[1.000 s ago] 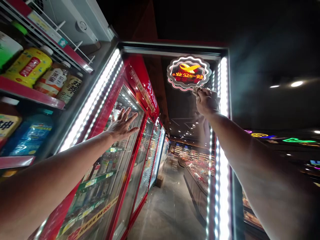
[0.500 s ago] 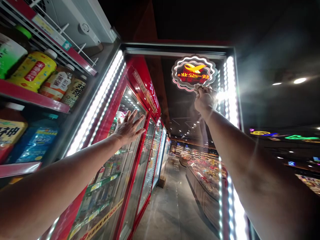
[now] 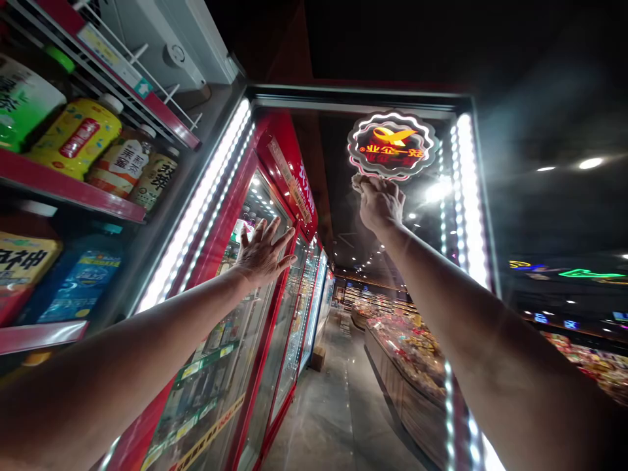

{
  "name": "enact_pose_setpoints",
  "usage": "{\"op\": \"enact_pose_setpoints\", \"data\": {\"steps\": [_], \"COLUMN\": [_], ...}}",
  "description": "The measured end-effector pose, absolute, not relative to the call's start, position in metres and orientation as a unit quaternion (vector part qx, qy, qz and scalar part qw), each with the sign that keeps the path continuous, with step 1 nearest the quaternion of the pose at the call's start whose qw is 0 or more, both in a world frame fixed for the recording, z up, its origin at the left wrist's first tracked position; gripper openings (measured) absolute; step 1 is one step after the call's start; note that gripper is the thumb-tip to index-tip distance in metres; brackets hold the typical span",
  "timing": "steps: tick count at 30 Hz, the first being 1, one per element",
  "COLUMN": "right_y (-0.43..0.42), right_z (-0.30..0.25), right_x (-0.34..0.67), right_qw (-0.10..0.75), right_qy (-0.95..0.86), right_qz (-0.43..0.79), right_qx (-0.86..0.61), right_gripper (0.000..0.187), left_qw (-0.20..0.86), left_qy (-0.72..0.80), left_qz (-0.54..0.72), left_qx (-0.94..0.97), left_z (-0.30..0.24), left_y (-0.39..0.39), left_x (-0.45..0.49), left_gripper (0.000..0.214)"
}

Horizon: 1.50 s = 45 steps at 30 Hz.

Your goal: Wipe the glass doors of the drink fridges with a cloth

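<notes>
An open glass fridge door [image 3: 360,99] with bright light strips along its sides fills the middle of the head view. My left hand [image 3: 262,255] lies flat against the glass on the left, fingers spread, holding nothing. Higher up on the right, my right hand [image 3: 383,204] presses a crumpled pale cloth [image 3: 360,182] to the pane; most of the cloth is hidden under the fingers. Just above that hand sits a glowing scalloped sign [image 3: 392,145] with a yellow ribbon shape and mirrored red characters.
Bottled drinks stand on fridge shelves [image 3: 122,208] close at the left. Through the glass are red display coolers [image 3: 294,176], a grey aisle floor [image 3: 324,405], a small box [image 3: 318,358] and a curved display counter [image 3: 407,399] heaped with packaged goods.
My right hand has moved left across the glass with the cloth, from the sign's right side to below its left part. My left hand stays spread on the pane; the view has shifted slightly.
</notes>
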State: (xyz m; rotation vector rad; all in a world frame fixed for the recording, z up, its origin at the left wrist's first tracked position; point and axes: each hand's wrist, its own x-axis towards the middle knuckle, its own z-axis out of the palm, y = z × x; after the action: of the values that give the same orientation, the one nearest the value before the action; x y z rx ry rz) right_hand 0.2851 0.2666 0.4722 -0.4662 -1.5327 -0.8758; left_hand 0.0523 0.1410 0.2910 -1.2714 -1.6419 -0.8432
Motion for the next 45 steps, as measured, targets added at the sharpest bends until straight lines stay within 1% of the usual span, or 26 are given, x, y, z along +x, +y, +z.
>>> {"op": "enact_pose_setpoints", "data": {"steps": [5, 7, 11, 16, 18, 21, 22, 26, 28, 32, 38, 42, 45], "right_y": [0.265, 0.263, 0.261, 0.254, 0.249, 0.243, 0.242, 0.241, 0.241, 0.241, 0.236, 0.234, 0.235], "right_z": [0.481, 0.479, 0.476, 0.485, 0.483, 0.478, 0.477, 0.480, 0.479, 0.480, 0.494, 0.495, 0.499], "right_x": [0.276, 0.270, 0.263, 0.251, 0.239, 0.224, 0.221, 0.212, 0.208, 0.204, 0.197, 0.182, 0.178], "right_qw": [0.645, 0.636, 0.607, 0.631, 0.612, 0.561, 0.555, 0.605, 0.606, 0.555, 0.611, 0.559, 0.542], "right_qy": [-0.641, -0.647, -0.673, -0.650, -0.666, -0.707, -0.711, -0.676, -0.675, -0.709, -0.676, -0.716, -0.729], "right_qz": [-0.332, -0.338, -0.372, -0.336, -0.350, -0.394, -0.398, -0.361, -0.360, -0.404, -0.348, -0.386, -0.394], "right_qx": [-0.252, -0.250, -0.202, -0.259, -0.243, -0.174, -0.165, -0.216, -0.218, -0.159, -0.221, -0.162, -0.139], "right_gripper": [0.047, 0.048, 0.048, 0.044, 0.045, 0.047, 0.048, 0.047, 0.047, 0.047, 0.048, 0.047, 0.045], "left_qw": [0.443, 0.439, 0.442, 0.447, 0.447, 0.442, 0.441, 0.451, 0.453, 0.458, 0.474, 0.463, 0.454], "left_qy": [-0.652, -0.650, -0.643, -0.627, -0.619, -0.613, -0.612, -0.611, -0.613, -0.610, -0.597, -0.599, -0.595], "left_qz": [-0.342, -0.343, -0.346, -0.357, -0.363, -0.365, -0.362, -0.344, -0.337, -0.330, -0.340, -0.343, -0.348], "left_qx": [-0.511, -0.516, -0.522, -0.528, -0.534, -0.545, -0.548, -0.552, -0.552, -0.556, -0.551, -0.556, -0.564], "left_z": [0.290, 0.290, 0.289, 0.289, 0.290, 0.291, 0.291, 0.293, 0.295, 0.297, 0.305, 0.311, 0.312], "left_y": [0.144, 0.144, 0.145, 0.148, 0.147, 0.145, 0.144, 0.141, 0.140, 0.139, 0.130, 0.121, 0.118], "left_x": [0.046, 0.045, 0.043, 0.039, 0.038, 0.036, 0.035, 0.031, 0.028, 0.021, 0.013, 0.008, 0.003], "left_gripper": [0.070, 0.070, 0.070, 0.069, 0.068, 0.067, 0.067, 0.066, 0.070, 0.085, 0.087, 0.078, 0.084]}}
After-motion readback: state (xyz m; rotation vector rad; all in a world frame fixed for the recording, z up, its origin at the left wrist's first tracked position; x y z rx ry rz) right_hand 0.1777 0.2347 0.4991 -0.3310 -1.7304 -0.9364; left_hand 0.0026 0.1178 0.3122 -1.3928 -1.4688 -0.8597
